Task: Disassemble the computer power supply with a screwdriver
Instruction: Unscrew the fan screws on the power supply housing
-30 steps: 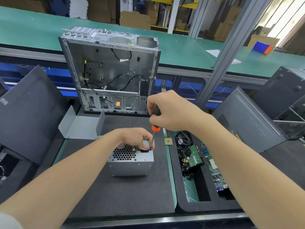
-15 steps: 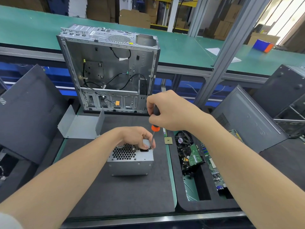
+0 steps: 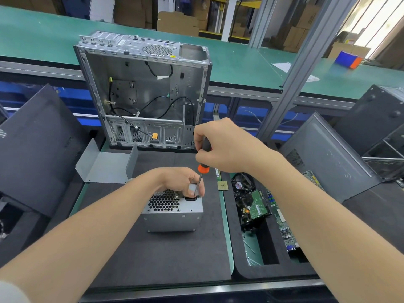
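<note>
Power supply (image 3: 172, 217), left hand (image 3: 179, 180) curled over its top edge, right hand (image 3: 223, 147) fisted around the near-upright screwdriver (image 3: 203, 169)

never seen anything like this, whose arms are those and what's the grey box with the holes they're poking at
No machine here: the single picture comes from a camera worn on a person's head, looking down, so both bare arms are that person's own. The grey box with honeycomb holes is a computer power supply, standing on a black foam mat. The left hand grips its top to steady it. The right hand holds a screwdriver with a black and orange handle, tip down at the box's top right corner, probably on a screw too small to see. Behind stands an opened, mostly stripped computer case. A bent grey metal cover lies at the left, a small square chip at the right, and a black tray beside the mat holds a hard drive and circuit boards.
</note>
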A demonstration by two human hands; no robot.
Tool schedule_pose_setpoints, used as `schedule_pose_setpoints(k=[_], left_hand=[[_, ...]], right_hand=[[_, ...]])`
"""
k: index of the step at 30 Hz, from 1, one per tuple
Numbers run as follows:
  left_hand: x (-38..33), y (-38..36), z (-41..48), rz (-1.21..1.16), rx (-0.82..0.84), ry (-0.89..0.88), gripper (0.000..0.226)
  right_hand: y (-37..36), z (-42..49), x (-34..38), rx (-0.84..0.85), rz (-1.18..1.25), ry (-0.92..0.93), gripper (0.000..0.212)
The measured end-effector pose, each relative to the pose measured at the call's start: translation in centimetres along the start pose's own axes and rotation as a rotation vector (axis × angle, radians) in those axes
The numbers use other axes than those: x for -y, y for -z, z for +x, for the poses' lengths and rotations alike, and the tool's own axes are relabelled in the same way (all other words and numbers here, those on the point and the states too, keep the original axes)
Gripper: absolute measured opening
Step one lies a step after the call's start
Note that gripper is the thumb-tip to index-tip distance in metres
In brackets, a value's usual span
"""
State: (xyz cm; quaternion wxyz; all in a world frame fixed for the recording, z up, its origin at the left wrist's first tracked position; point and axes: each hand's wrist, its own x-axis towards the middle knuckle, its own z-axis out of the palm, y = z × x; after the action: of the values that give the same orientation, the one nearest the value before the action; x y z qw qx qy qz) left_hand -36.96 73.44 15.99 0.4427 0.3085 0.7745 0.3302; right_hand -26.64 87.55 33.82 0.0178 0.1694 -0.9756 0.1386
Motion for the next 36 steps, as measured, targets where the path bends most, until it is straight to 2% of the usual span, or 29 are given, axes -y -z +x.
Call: schedule_pose_setpoints(k=[11,36], left_hand=[[0.26,0.04,0.07,-0.028,0.030,-0.023,0.027],[0.05,0.00,-0.24,-0.063,0.042,-0.046,0.027]], right_hand=[[0.04,0.07,-0.03,0.023,-0.012,-0.011,0.003],[0.43,0.02,-0.27,0.055,-0.015,-0.057,0.005]])
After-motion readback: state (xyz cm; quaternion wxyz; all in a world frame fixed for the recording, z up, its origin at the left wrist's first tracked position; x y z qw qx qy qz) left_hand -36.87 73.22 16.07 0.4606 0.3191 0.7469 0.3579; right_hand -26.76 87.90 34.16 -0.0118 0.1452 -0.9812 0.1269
